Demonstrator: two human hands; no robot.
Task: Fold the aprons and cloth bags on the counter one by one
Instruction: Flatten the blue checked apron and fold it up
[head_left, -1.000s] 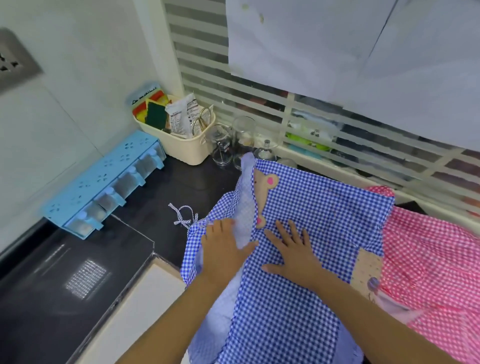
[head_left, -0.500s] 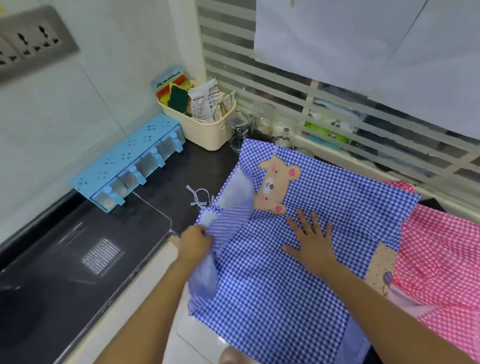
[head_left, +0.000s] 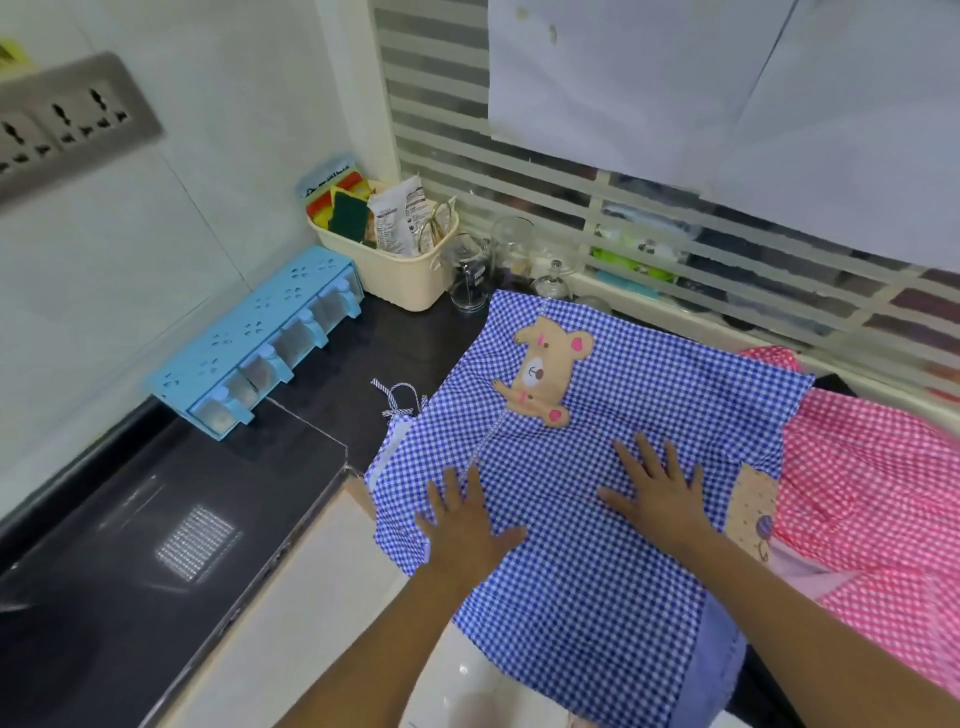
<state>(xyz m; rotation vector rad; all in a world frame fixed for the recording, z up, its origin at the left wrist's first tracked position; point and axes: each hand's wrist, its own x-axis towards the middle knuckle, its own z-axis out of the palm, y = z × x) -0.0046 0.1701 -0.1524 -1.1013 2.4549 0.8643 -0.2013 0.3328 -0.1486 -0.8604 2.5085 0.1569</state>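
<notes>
A blue-and-white checked apron (head_left: 597, 561) with a tan bear patch (head_left: 545, 371) lies spread on the black counter (head_left: 332, 395), its near part hanging over the front edge. My left hand (head_left: 462, 525) presses flat on the apron's left side with straight fingers. My right hand (head_left: 660, 493) lies flat, fingers spread, on the middle of the cloth below the bear. The apron's tie string (head_left: 397, 397) sits knotted at its left corner. A pink checked cloth (head_left: 872, 478) lies to the right, partly under the blue apron.
A light blue spice rack (head_left: 249, 338) stands along the left wall. A cream basket (head_left: 395, 265) with sponges and packets sits in the corner, with glass jars (head_left: 467, 280) beside it. A black cooktop (head_left: 171, 530) fills the near left. A barred window runs behind.
My left hand let go of the apron's left flap, which now lies unfolded flat, and pressed down on it. The right hand stayed flat on the cloth.
</notes>
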